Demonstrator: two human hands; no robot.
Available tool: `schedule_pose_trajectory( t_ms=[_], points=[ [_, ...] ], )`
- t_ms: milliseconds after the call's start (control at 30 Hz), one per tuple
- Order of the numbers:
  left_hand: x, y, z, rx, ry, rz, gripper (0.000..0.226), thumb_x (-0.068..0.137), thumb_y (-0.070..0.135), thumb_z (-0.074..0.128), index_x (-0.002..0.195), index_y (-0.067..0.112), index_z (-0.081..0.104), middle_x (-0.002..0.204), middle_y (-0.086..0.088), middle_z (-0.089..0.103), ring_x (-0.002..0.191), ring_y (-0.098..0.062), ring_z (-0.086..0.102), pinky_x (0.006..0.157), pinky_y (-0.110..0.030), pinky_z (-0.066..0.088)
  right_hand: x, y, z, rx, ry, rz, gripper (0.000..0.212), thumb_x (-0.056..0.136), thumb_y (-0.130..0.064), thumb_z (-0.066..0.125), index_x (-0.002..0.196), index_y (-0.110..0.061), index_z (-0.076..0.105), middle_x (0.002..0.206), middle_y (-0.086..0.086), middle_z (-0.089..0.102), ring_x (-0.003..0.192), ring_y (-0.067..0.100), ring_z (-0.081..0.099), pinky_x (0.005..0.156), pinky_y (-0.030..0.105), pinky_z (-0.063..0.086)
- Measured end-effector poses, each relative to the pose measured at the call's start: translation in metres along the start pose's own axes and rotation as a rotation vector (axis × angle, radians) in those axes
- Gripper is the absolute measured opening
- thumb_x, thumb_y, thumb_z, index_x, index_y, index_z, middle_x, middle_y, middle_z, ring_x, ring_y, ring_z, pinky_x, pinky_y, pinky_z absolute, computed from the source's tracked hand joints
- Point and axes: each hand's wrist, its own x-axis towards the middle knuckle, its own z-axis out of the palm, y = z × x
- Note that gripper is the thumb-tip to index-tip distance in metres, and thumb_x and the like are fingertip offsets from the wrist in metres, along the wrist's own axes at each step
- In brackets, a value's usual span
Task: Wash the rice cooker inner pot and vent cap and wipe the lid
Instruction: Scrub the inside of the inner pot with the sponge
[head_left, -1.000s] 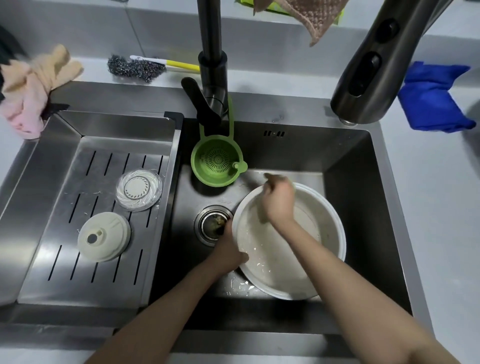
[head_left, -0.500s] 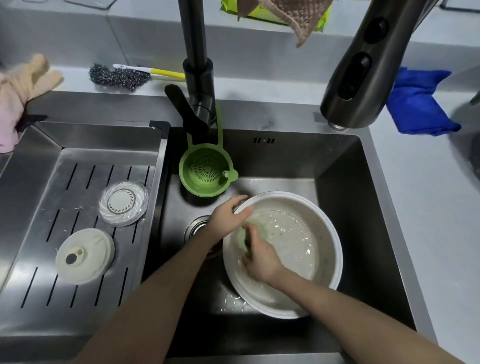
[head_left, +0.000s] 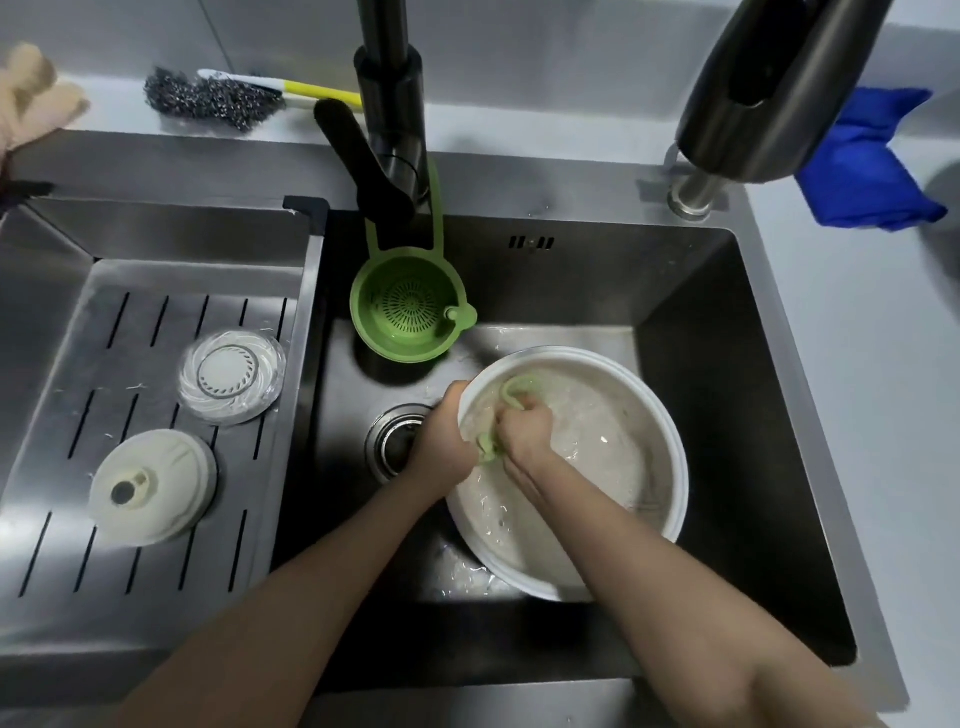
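The white inner pot (head_left: 660, 447) lies tilted in the dark sink basin (head_left: 727, 364), wet and soapy inside. My left hand (head_left: 441, 441) grips the pot's left rim. My right hand (head_left: 524, 431) is inside the pot, closed on a green cloth (head_left: 517, 387) pressed against the inner wall near the rim. On the slotted drain tray (head_left: 104, 364) to the left lie a cream round vent cap (head_left: 150, 486) and a clear round part (head_left: 231, 376).
A green strainer cup (head_left: 410, 312) hangs from the black faucet (head_left: 389, 104) above the drain (head_left: 397, 441). A steel scrubber brush (head_left: 218, 98) lies behind the sink. A blue cloth (head_left: 867, 171) lies at the right, behind a dark sprayer head (head_left: 769, 88).
My right hand with the green cloth has moved from the pot's far side to its left inner wall. My left hand shifted up along the left rim.
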Motion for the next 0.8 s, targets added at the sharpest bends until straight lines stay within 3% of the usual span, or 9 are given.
schedule_pose_trajectory(
  t_ms=[167, 233, 300, 333, 400, 500, 633, 700, 800],
  points=[
    [-0.003, -0.009, 0.006, -0.017, 0.053, -0.050, 0.041, 0.066, 0.005, 0.056, 0.103, 0.022, 0.048, 0.086, 0.003, 0.061, 0.083, -0.018, 0.058, 0.074, -0.027, 0.046, -0.019, 0.030, 0.001, -0.377, -0.296, -0.017, 0.026, 0.076, 0.003, 0.047, 0.090, -0.011, 0.063, 0.080, 0.010, 0.061, 0.065, 0.022, 0.055, 0.049, 0.022, 0.041],
    [-0.006, -0.005, 0.004, -0.025, 0.031, -0.037, 0.050, 0.061, 0.009, 0.050, 0.110, 0.017, 0.048, 0.090, 0.001, 0.059, 0.085, -0.017, 0.057, 0.076, -0.026, 0.047, -0.011, 0.014, 0.003, -0.202, -0.169, 0.029, 0.025, 0.077, 0.010, 0.046, 0.084, -0.009, 0.061, 0.073, 0.009, 0.059, 0.066, 0.023, 0.057, 0.050, 0.025, 0.045],
    [-0.008, 0.000, 0.001, -0.020, 0.008, -0.031, 0.061, 0.056, 0.010, 0.043, 0.117, 0.008, 0.047, 0.091, 0.002, 0.056, 0.085, -0.014, 0.054, 0.073, -0.015, 0.045, 0.004, -0.007, 0.003, 0.093, -0.009, 0.096, 0.027, 0.080, 0.014, 0.044, 0.076, -0.010, 0.056, 0.071, 0.005, 0.057, 0.072, 0.025, 0.059, 0.063, 0.032, 0.051],
    [-0.009, 0.000, 0.001, -0.018, 0.004, -0.038, 0.062, 0.056, 0.010, 0.043, 0.118, 0.006, 0.046, 0.092, 0.001, 0.056, 0.086, -0.013, 0.054, 0.072, -0.013, 0.044, 0.007, -0.008, 0.003, 0.121, 0.025, 0.090, 0.028, 0.081, 0.012, 0.045, 0.073, -0.012, 0.055, 0.071, 0.004, 0.058, 0.076, 0.025, 0.059, 0.071, 0.035, 0.052],
    [-0.011, -0.001, 0.003, -0.020, 0.017, -0.046, 0.059, 0.060, 0.014, 0.048, 0.118, 0.007, 0.046, 0.095, -0.002, 0.059, 0.090, -0.019, 0.058, 0.079, -0.023, 0.048, -0.002, -0.001, 0.005, -0.043, -0.021, 0.062, 0.023, 0.082, 0.008, 0.047, 0.075, -0.013, 0.056, 0.078, 0.007, 0.063, 0.083, 0.026, 0.061, 0.077, 0.038, 0.054],
    [-0.013, -0.005, 0.005, 0.006, 0.039, -0.062, 0.056, 0.061, 0.015, 0.049, 0.117, 0.010, 0.046, 0.097, -0.006, 0.061, 0.096, -0.029, 0.060, 0.085, -0.041, 0.050, -0.026, 0.011, 0.008, -0.259, -0.178, 0.071, 0.018, 0.080, 0.004, 0.051, 0.087, -0.006, 0.065, 0.085, 0.011, 0.066, 0.084, 0.026, 0.064, 0.067, 0.034, 0.053],
    [-0.014, -0.001, 0.001, 0.029, 0.010, -0.080, 0.071, 0.052, 0.007, 0.038, 0.123, 0.011, 0.042, 0.097, -0.005, 0.057, 0.096, -0.026, 0.057, 0.084, -0.034, 0.048, 0.004, -0.020, -0.002, 0.209, 0.024, 0.226, 0.025, 0.085, 0.015, 0.041, 0.084, -0.004, 0.058, 0.076, 0.008, 0.057, 0.072, 0.025, 0.059, 0.078, 0.040, 0.052],
    [-0.015, -0.002, 0.002, 0.030, 0.011, -0.091, 0.071, 0.052, 0.007, 0.039, 0.123, 0.010, 0.042, 0.096, -0.004, 0.057, 0.094, -0.024, 0.057, 0.082, -0.032, 0.046, 0.000, -0.022, -0.003, 0.247, 0.063, 0.240, 0.021, 0.089, 0.011, 0.042, 0.097, 0.002, 0.060, 0.077, 0.007, 0.057, 0.076, 0.025, 0.058, 0.077, 0.037, 0.052],
    [-0.019, -0.005, 0.005, 0.028, 0.031, -0.072, 0.068, 0.056, 0.011, 0.047, 0.124, 0.011, 0.041, 0.095, -0.004, 0.058, 0.092, -0.025, 0.058, 0.081, -0.035, 0.048, -0.031, -0.012, 0.004, 0.073, -0.068, 0.222, 0.024, 0.091, 0.009, 0.042, 0.102, -0.004, 0.059, 0.080, 0.007, 0.059, 0.081, 0.021, 0.057, 0.054, 0.020, 0.052]
  ],
)
